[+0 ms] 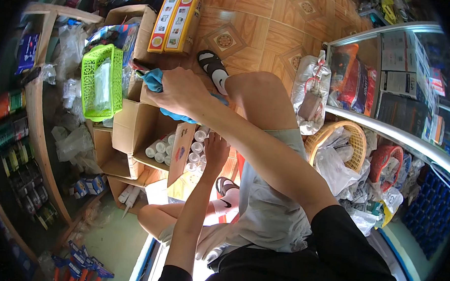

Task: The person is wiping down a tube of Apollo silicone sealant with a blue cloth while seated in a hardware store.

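Observation:
My right hand [181, 90] is closed around a bunched blue cloth [153, 79], part of which hangs below the fingers over an open cardboard box [134, 126]. Lower down, my left hand [216, 149] is beside a stack of white cylindrical tubes [197, 147], its fingers at their edge; whether it grips one is hidden. A cardboard flap [180, 153] stands upright between these tubes and more white tubes [160, 149] lying in the box with their round ends toward me.
A green plastic basket [103, 82] sits on boxes at the left. Yellow-and-red cartons [175, 23] stand on the tiled floor [249, 38]. Right are a glass display case [388, 76], a silver bag [310, 93] and a yellow basket [356, 143]. Orange-handled tools [83, 264] lie bottom left.

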The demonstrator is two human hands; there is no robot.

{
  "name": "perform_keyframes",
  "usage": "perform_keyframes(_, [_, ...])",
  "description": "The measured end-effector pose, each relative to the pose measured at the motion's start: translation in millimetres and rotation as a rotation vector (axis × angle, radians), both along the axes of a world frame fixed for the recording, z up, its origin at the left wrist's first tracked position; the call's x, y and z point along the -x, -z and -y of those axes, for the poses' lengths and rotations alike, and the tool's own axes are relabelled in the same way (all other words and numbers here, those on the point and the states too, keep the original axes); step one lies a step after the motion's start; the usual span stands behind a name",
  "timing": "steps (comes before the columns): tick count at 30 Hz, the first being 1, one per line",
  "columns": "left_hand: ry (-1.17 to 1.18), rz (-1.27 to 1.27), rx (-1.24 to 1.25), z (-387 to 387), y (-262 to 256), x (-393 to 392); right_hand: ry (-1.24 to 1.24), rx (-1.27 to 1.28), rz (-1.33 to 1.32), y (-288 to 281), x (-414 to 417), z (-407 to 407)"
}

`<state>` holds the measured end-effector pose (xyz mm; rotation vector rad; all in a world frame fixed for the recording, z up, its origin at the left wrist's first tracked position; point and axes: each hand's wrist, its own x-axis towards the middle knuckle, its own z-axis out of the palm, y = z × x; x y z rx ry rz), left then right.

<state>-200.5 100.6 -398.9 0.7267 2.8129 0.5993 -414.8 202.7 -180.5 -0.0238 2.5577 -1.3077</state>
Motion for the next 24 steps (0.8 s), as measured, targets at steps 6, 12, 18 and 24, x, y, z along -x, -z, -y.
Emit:
perform_keyframes(6, [-0.108,0.043,-0.06,-25.2,1.1,-12.7,-0.03,-0.005,0.045,12.2,-5.0,0.2])
perform_keyframes(12, [-0.011,-0.015,0.194,3.2,33.9,-18.9,-0.021,0.032,0.052,-4.8,-0.4,30.3])
perform_keyframes(18, [-0.182,0.47,-0.297,17.0,-96.4,-2.0,-0.029,-0.052,-0.03,5.9,-6.4,30.9])
perform_keyframes(24, [-0.842,0.289,-0.416,145.7,-124.2,66.3,-0.042,-0.056,-0.008,16.2,-6.8,37.5])
